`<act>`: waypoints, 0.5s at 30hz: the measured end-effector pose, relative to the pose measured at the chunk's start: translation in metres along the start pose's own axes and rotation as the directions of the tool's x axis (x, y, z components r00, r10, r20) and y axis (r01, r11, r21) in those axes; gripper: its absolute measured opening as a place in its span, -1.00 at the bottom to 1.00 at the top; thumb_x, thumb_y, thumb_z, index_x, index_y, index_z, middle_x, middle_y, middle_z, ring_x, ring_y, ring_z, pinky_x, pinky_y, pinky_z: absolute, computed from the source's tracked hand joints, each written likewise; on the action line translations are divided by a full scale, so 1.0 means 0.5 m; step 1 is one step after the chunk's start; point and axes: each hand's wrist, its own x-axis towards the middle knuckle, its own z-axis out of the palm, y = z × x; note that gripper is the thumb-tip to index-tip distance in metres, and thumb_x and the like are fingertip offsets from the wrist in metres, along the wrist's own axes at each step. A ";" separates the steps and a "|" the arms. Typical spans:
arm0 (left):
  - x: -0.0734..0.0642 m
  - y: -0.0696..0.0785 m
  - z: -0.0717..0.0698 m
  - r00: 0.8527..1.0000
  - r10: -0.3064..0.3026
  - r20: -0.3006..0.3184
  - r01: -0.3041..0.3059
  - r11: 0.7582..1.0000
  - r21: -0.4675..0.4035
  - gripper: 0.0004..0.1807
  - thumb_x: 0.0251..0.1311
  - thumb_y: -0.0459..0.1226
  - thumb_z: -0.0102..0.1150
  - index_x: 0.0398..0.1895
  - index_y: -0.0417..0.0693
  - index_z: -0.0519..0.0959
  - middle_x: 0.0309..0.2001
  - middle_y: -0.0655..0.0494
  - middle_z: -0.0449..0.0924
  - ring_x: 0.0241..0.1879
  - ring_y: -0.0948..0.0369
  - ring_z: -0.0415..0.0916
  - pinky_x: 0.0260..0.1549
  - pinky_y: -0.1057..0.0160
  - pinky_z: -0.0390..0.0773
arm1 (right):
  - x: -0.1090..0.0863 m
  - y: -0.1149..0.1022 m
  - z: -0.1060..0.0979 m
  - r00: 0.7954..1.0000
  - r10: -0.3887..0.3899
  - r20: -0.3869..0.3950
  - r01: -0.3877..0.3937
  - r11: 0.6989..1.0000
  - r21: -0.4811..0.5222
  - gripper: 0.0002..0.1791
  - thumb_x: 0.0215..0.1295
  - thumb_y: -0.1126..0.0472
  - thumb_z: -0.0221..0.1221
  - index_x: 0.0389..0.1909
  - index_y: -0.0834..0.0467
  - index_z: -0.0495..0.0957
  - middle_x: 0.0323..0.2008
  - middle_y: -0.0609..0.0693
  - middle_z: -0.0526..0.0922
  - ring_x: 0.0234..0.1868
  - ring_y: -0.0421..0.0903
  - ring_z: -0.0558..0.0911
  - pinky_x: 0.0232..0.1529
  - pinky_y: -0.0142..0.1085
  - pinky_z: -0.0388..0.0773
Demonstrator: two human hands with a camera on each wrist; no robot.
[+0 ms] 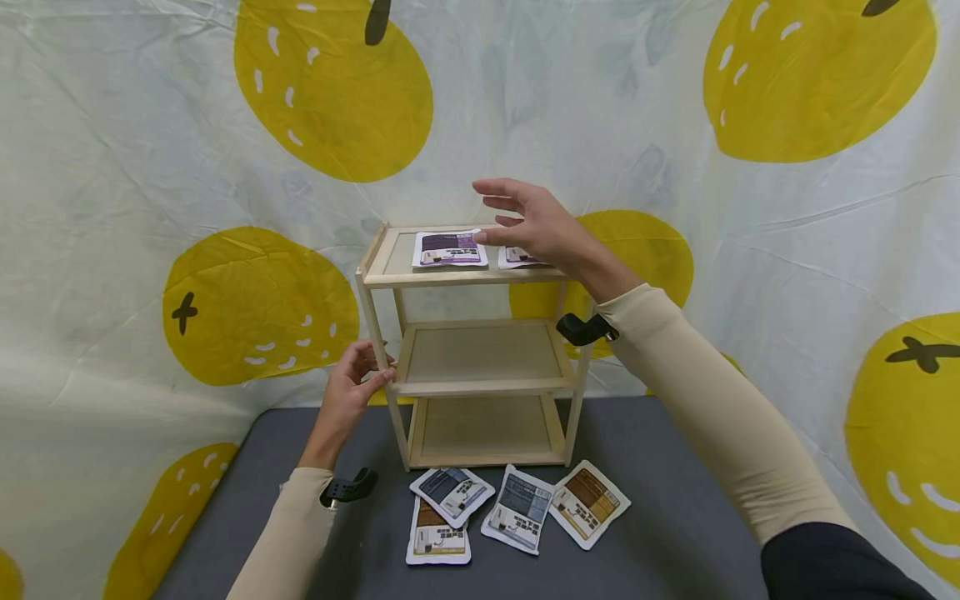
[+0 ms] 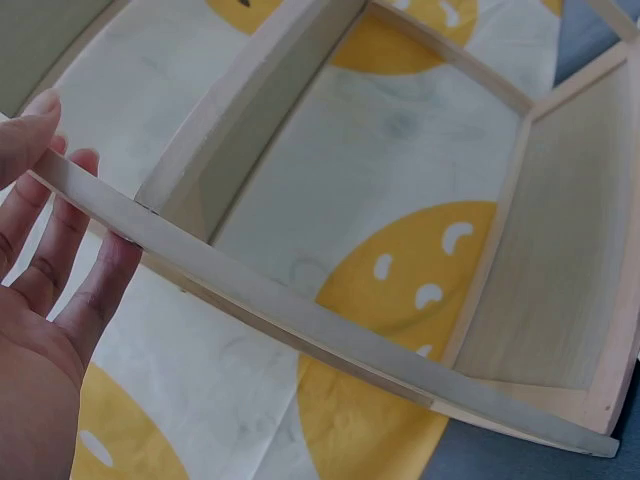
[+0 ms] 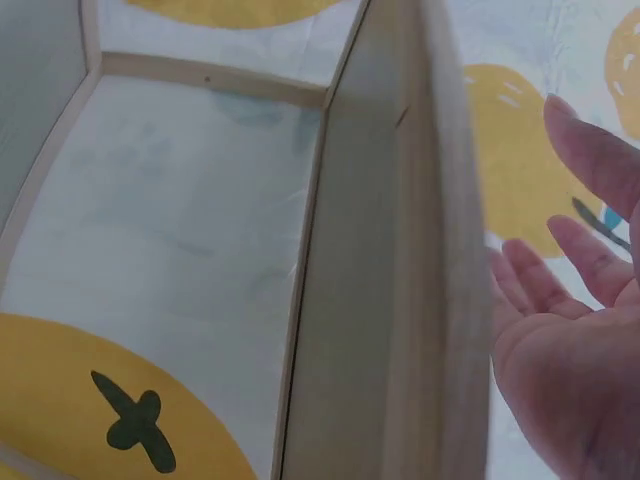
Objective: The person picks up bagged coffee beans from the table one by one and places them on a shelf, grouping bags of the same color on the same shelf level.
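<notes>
A small three-tier wooden shelf (image 1: 483, 357) stands on the grey table. My left hand (image 1: 347, 400) grips its left front post (image 2: 270, 290); in the left wrist view the thumb lies on one side and the fingers on the other. Over the top tier, my right hand (image 1: 534, 221) is held with fingers extended and apart, holding nothing. A purple-and-white packet (image 1: 450, 249) lies flat on that tier, left of the right hand. Another purple packet (image 1: 517, 257) lies beside it, partly hidden by the hand. The middle and bottom tiers show bare panels.
On the table before the shelf lie several flat packets: a blue one (image 1: 454, 492) overlapping a brown one (image 1: 438, 540), then another blue one (image 1: 519, 510) at the edge of another brown one (image 1: 590, 505). A white curtain with yellow fruit prints (image 1: 337, 92) hangs behind.
</notes>
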 end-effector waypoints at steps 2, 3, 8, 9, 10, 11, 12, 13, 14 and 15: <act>0.002 0.003 0.000 1.000 -0.013 0.000 0.013 1.000 -0.006 -0.57 0.31 -0.50 0.23 0.22 -0.30 0.42 0.02 -0.49 0.49 -0.11 0.15 0.57 -0.12 0.36 0.61 | -0.007 -0.004 0.000 1.000 -0.029 0.003 0.028 0.999 0.040 -0.17 0.26 0.12 0.41 0.51 0.04 0.28 0.50 -0.10 0.32 0.48 -0.08 0.34 0.45 -0.13 0.30; 0.003 0.004 0.001 1.000 -0.018 0.000 0.018 1.000 -0.008 -0.58 0.32 -0.49 0.23 0.22 -0.29 0.43 0.03 -0.48 0.49 -0.11 0.17 0.57 -0.13 0.35 0.62 | -0.011 -0.006 0.000 0.999 -0.042 0.006 0.041 0.997 0.063 -0.18 0.27 0.15 0.41 0.51 0.06 0.28 0.49 -0.09 0.34 0.47 -0.09 0.36 0.44 -0.13 0.32; 0.006 0.003 0.000 1.000 -0.014 0.010 0.014 1.000 -0.001 -0.67 0.33 -0.49 0.22 0.13 -0.33 0.47 0.03 -0.46 0.51 -0.10 0.20 0.56 -0.14 0.35 0.62 | -0.033 -0.020 0.006 0.995 -0.099 0.021 0.095 0.983 0.157 -0.25 0.30 0.21 0.38 0.47 0.08 0.32 0.44 -0.03 0.40 0.40 -0.10 0.44 0.33 -0.18 0.45; 0.006 0.002 0.000 1.000 -0.012 0.012 0.012 1.000 0.000 -0.68 0.33 -0.50 0.21 0.11 -0.33 0.48 0.03 -0.46 0.51 -0.09 0.20 0.57 -0.13 0.36 0.62 | -0.038 -0.023 0.008 0.994 -0.104 0.028 0.098 0.980 0.174 -0.26 0.30 0.22 0.37 0.47 0.08 0.33 0.43 -0.03 0.42 0.39 -0.10 0.45 0.31 -0.19 0.48; 0.006 0.001 0.000 1.000 -0.009 0.013 0.009 1.000 -0.001 -0.69 0.33 -0.50 0.21 0.11 -0.34 0.48 0.03 -0.46 0.51 -0.08 0.20 0.57 -0.12 0.37 0.62 | -0.044 -0.026 0.011 0.993 -0.110 0.035 0.101 0.977 0.190 -0.28 0.31 0.22 0.36 0.46 0.07 0.33 0.42 -0.04 0.43 0.38 -0.10 0.46 0.29 -0.20 0.49; 0.005 0.000 -0.001 1.000 -0.006 0.014 0.006 1.000 0.000 -0.69 0.33 -0.51 0.21 0.10 -0.35 0.48 0.03 -0.46 0.51 -0.06 0.19 0.58 -0.11 0.37 0.62 | -0.050 -0.028 0.014 0.993 -0.113 0.042 0.102 0.973 0.206 -0.29 0.31 0.23 0.36 0.46 0.07 0.34 0.40 -0.05 0.44 0.38 -0.09 0.46 0.27 -0.20 0.51; 0.005 -0.001 -0.001 1.000 -0.007 0.013 0.007 1.000 -0.003 -0.70 0.33 -0.52 0.20 0.10 -0.35 0.48 0.03 -0.45 0.51 -0.05 0.19 0.59 -0.09 0.38 0.62 | -0.055 -0.031 0.017 0.992 -0.117 0.052 0.103 0.969 0.224 -0.29 0.32 0.24 0.36 0.45 0.07 0.34 0.39 -0.05 0.45 0.37 -0.08 0.47 0.26 -0.20 0.52; 0.005 -0.002 -0.001 1.000 -0.009 0.011 0.009 1.000 -0.008 -0.70 0.33 -0.52 0.20 0.09 -0.35 0.48 0.03 -0.45 0.51 -0.04 0.18 0.59 -0.08 0.38 0.63 | -0.060 -0.032 0.020 0.991 -0.121 0.060 0.104 0.965 0.240 -0.30 0.32 0.25 0.35 0.45 0.07 0.34 0.38 -0.05 0.46 0.37 -0.05 0.47 0.25 -0.19 0.53; 0.004 -0.002 -0.001 1.000 -0.013 0.006 0.013 1.000 -0.014 -0.69 0.32 -0.52 0.21 0.10 -0.34 0.48 0.02 -0.43 0.52 -0.04 0.18 0.60 -0.08 0.38 0.63 | -0.065 -0.032 0.022 0.990 -0.127 0.065 0.107 0.963 0.245 -0.30 0.32 0.25 0.35 0.45 0.07 0.34 0.37 -0.05 0.47 0.37 -0.03 0.47 0.25 -0.19 0.53; 0.004 -0.002 -0.001 1.000 -0.016 0.002 0.016 1.000 -0.018 -0.69 0.32 -0.51 0.21 0.10 -0.33 0.48 0.01 -0.42 0.52 -0.04 0.17 0.60 -0.07 0.38 0.63 | -0.070 -0.032 0.025 0.989 -0.132 0.068 0.111 0.962 0.251 -0.31 0.32 0.25 0.35 0.45 0.07 0.35 0.36 -0.05 0.48 0.37 0.00 0.47 0.26 -0.19 0.53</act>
